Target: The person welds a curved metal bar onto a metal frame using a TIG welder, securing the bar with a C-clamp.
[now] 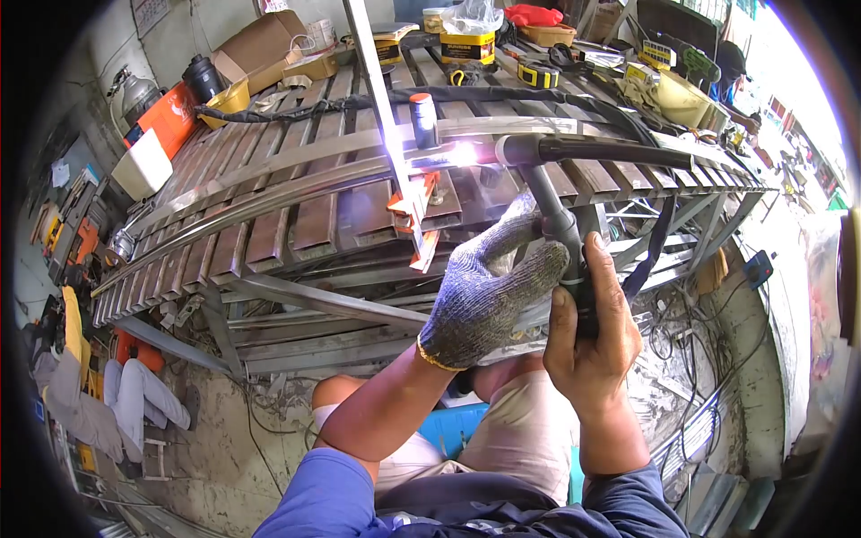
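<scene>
nearby, stool: a blue stool (pixel 448 429) shows between the person's bent knees, below the blue sleeves; the low seat puts the head close over the work.
right hand: the bare right hand (pixel 587 336) is closed in a fist round the handle of the torch (pixel 549 211), thumb lying up along it, which looks like the carrying grip.
left hand: the gloved left hand (pixel 489 291) is curled about the torch stem just above the right hand, forefinger pointing up along it. it seems to be a brace for the tip, with the glove on the hand nearer the heat.
torch: rises up and away from both hands and bends at the head; the nozzle points left and the long black cap (pixel 619 154) points right.
arc: a white-violet glare (pixel 462 154) burns at the nozzle tip, beyond the left fingertips and apart from both hands.
clamp: an orange clamp (pixel 417 204) sits just below the glare, apparently pinning the joint so neither hand has to.
bar: a narrow shiny bar (pixel 377 85) stands tilted and meets the glare.
frame: a slatted steel frame (pixel 269 224) lies flat under it all.
can: a small can (pixel 423 119) stands upright just behind the glare.
far edge: a tape measure (pixel 538 75), a yellow tub (pixel 467 47) and a cardboard box (pixel 260 43) crowd the frame's far side.
other person: someone in a dark cap (pixel 731 61) is at the far right.
</scene>
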